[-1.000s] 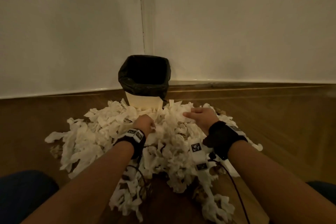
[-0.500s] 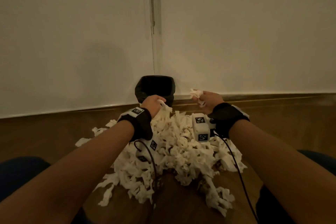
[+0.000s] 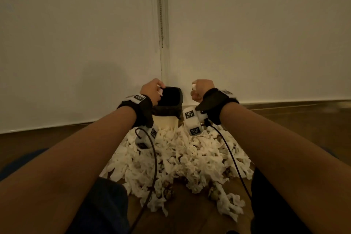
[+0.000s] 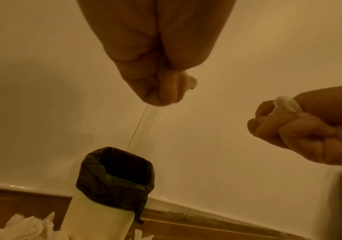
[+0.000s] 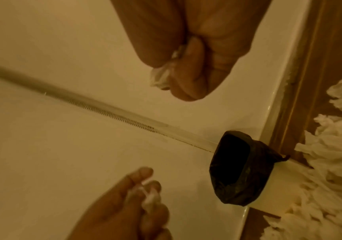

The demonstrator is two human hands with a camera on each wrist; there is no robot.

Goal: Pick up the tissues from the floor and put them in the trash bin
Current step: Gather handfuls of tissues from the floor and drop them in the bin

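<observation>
The left hand [image 3: 151, 91] is clenched around a small wad of tissue [image 3: 160, 91], its fingers curled tight so that only a white scrap shows at the thumb side; in the left wrist view that scrap [image 4: 191, 82] pokes out past the knuckles. The right hand [image 3: 201, 90] grips a second wad [image 3: 194, 86] in a closed fist, a bit of white showing at the top of the fist, and in the right wrist view the paper [image 5: 161, 76] bulges from between the curled fingers. Both hands are raised off the floor, the left one at the left rim of the trash bin [image 3: 169, 100], the right one just to the right of the bin and apart from it. The bin is a pale container lined with a black bag [image 4: 114, 180] folded over its rim, standing against the far wall [image 3: 247, 34] at a vertical seam with a hanging bead chain [image 3: 161, 15]. Nearer than the bin, a wide heap of white tissues [image 3: 180, 157] covers the wooden floor [image 3: 294, 125], reaching up to the foot of the bin. Each wrist wears a black strap with a white marker block and a dark cable [image 3: 153, 167] trailing down over the heap.
</observation>
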